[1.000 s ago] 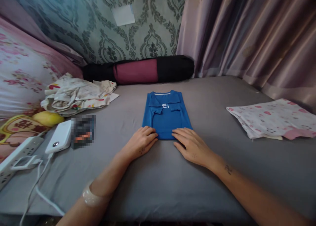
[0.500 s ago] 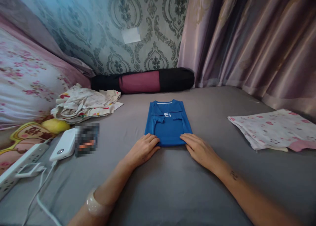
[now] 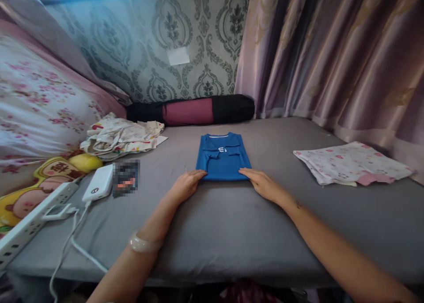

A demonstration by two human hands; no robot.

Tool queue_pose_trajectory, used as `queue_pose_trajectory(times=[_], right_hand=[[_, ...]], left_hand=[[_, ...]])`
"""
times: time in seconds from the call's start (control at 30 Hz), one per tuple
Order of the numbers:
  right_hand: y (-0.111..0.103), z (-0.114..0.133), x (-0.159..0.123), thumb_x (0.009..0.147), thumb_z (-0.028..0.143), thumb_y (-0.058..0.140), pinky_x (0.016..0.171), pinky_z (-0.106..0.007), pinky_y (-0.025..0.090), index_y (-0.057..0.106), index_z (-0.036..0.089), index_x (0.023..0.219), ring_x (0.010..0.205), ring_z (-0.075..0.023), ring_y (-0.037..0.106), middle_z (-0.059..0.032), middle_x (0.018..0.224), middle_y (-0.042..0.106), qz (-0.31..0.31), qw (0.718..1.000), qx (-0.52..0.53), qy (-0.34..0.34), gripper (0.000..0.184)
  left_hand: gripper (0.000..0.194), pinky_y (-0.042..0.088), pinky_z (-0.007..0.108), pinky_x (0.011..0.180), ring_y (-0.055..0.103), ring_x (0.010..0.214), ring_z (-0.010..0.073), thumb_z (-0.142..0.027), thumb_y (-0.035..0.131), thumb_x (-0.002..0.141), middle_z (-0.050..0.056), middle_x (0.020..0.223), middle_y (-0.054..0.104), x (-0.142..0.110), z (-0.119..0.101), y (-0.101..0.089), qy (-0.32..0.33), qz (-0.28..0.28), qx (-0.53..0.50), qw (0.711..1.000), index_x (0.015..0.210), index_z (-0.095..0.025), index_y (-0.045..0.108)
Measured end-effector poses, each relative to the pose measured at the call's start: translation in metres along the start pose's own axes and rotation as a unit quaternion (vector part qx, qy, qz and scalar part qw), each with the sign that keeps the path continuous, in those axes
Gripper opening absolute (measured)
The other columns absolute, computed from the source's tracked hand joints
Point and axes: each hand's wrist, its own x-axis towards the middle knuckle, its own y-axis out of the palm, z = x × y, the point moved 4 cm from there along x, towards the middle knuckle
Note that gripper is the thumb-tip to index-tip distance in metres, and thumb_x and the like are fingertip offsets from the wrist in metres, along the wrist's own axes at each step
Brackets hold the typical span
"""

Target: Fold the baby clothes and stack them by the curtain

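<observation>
A folded blue long-sleeved shirt [image 3: 224, 167] lies flat on the grey bed sheet, its collar at the far end. Its sleeves are tucked across the front, and white lettering shows between them. At the near left corner, the fingertips of my left hand [image 3: 187, 184] touch the cloth with the fingers stretched out; a pale bracelet [image 3: 143, 243] circles that forearm. Opposite, my right hand [image 3: 263, 183] rests its extended fingers on the near right corner. Neither hand visibly grips the fabric, though the undersides of the fingers are hidden.
A white patterned folded cloth [image 3: 351, 161] lies at right. To the left are a crumpled printed garment [image 3: 121, 135], a white power bank [image 3: 98, 183], a power strip [image 3: 36, 225] with cables and a yellow plush [image 3: 29, 201]. A black-and-maroon roll [image 3: 188, 111] lies along the wall.
My fingers have drawn slightly outward to the shirt's near corners. The shirt keeps its folded shape. The camera view has shifted, bringing the bed's front edge into sight.
</observation>
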Motion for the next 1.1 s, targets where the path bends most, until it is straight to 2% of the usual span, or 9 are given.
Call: queue_pose_trajectory(times=[0.2,0.43,0.53,0.63,0.7,0.77,0.9,1.0,1.1], right_hand=[[-0.027,0.018,-0.004,0.080,-0.005,0.034,0.109,-0.043,0.042,0.055,0.019,0.134,0.124,-0.0183,0.054,-0.0065,0.134,0.058,0.047,0.997,-0.047,-0.024,0.063],[-0.067,0.063,-0.060,0.090,0.009,0.040,0.101,-0.033,0.048,0.057,0.034,0.132,0.119,-0.0168,0.058,0.0045,0.130,0.062,0.115,0.993,-0.025,-0.032,0.052],[-0.081,0.075,-0.071,0.094,0.018,0.041,0.093,-0.028,0.050,0.055,0.038,0.133,0.113,-0.0170,0.061,0.0065,0.127,0.063,0.149,0.989,0.008,-0.009,0.046],[-0.093,0.073,-0.057,0.093,0.025,0.045,0.086,-0.029,0.051,0.059,0.034,0.125,0.103,-0.0186,0.064,0.0027,0.120,0.067,0.154,0.987,0.034,0.044,0.036],[-0.097,0.066,-0.038,0.091,0.028,0.048,0.083,-0.030,0.050,0.064,0.027,0.112,0.096,-0.0195,0.065,-0.0007,0.109,0.070,0.132,0.987,0.050,0.082,0.027],[-0.097,0.054,-0.019,0.088,0.030,0.050,0.079,-0.030,0.049,0.066,0.022,0.101,0.088,-0.0194,0.065,-0.0024,0.097,0.071,0.105,0.984,0.080,0.116,0.023],[-0.083,0.023,0.010,0.084,0.033,0.053,0.068,-0.025,0.046,0.065,0.017,0.089,0.075,-0.0165,0.061,-0.0019,0.081,0.068,0.026,0.964,0.155,0.215,0.021],[-0.063,-0.001,0.027,0.084,0.029,0.054,0.061,-0.022,0.043,0.063,0.014,0.084,0.070,-0.0144,0.058,-0.0031,0.078,0.066,-0.012,0.941,0.177,0.289,0.017],[-0.046,-0.021,0.046,0.088,0.028,0.050,0.058,-0.022,0.041,0.063,0.014,0.083,0.068,-0.0145,0.058,-0.0053,0.077,0.066,-0.019,0.925,0.125,0.359,0.020]], left_hand=[[0.056,0.049,0.038,0.098,0.060,0.117,0.0204,-0.001,0.037,0.080,0.010,0.127,0.064,-0.008,-0.012,-0.016,0.008,0.022,-0.003,1.000,0.130,-0.018,0.056],[0.055,0.051,0.029,0.093,0.063,0.111,0.0166,-0.003,0.039,0.084,0.005,0.122,0.067,-0.052,-0.072,-0.058,0.051,0.078,-0.052,0.994,0.132,-0.025,0.053],[0.047,0.051,0.025,0.085,0.067,0.098,0.0157,-0.010,0.041,0.088,0.003,0.113,0.070,-0.063,-0.084,-0.069,0.034,0.103,-0.095,0.990,0.130,-0.028,0.055],[0.030,0.049,0.022,0.067,0.066,0.074,0.0137,-0.023,0.048,0.089,0.001,0.091,0.072,-0.055,-0.072,-0.070,-0.045,0.062,-0.150,0.986,0.116,-0.024,0.061],[0.020,0.043,0.021,0.055,0.058,0.060,0.0112,-0.031,0.054,0.087,-0.001,0.075,0.066,-0.043,-0.057,-0.066,-0.108,0.018,-0.223,0.969,0.102,-0.020,0.061],[0.022,0.039,0.019,0.050,0.053,0.056,0.0098,-0.038,0.059,0.083,-0.003,0.066,0.060,-0.028,-0.042,-0.060,-0.150,-0.023,-0.319,0.935,0.092,-0.018,0.058],[0.031,0.043,0.022,0.059,0.057,0.064,0.0120,-0.043,0.068,0.073,-0.002,0.070,0.061,0.002,-0.015,-0.045,-0.226,-0.098,-0.433,0.867,0.083,-0.016,0.055],[0.024,0.042,0.024,0.059,0.057,0.064,0.0136,-0.038,0.062,0.075,0.000,0.068,0.060,0.025,0.004,-0.028,-0.291,-0.127,-0.411,0.854,0.080,-0.015,0.058],[0.016,0.043,0.026,0.060,0.060,0.069,0.0179,-0.029,0.052,0.080,0.002,0.066,0.061,0.047,0.023,-0.012,-0.370,-0.137,-0.293,0.871,0.076,-0.016,0.060]])
